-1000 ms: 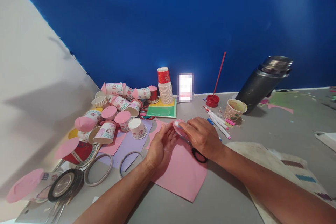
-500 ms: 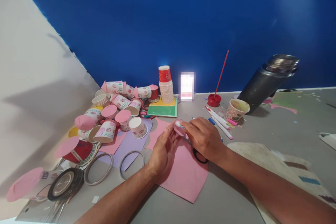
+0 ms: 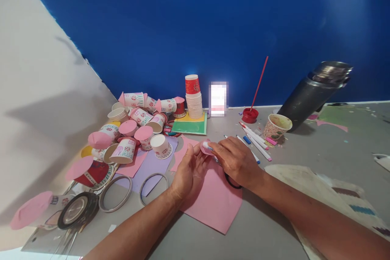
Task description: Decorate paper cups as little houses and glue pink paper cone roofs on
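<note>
My left hand (image 3: 189, 172) is cupped, palm turned up, with its fingers supporting a small curled pink paper piece (image 3: 204, 148); its thumb stands apart. My right hand (image 3: 239, 160) pinches a small white tube with blue marks (image 3: 209, 146) and holds it against that paper piece. Most of the tube is hidden by the fingers. Beneath both hands lies a larger pink paper sheet (image 3: 213, 207). A black ring-shaped handle (image 3: 234, 182), likely of scissors, shows under my right hand.
Decorated paper cups (image 3: 123, 150) with pink paper tops crowd the left side. Tape rings (image 3: 115, 193) lie nearer. A cup stack (image 3: 195, 105) stands on a green booklet (image 3: 190, 128). Markers (image 3: 256, 138), a stained cup (image 3: 276, 126), a dark flask (image 3: 313, 97) and a cloth (image 3: 292, 187) sit right.
The pink paper piece has tilted slightly in my left hand, and the left fingers look a little more spread. The view has shifted slightly. My right hand still grips the tube.
</note>
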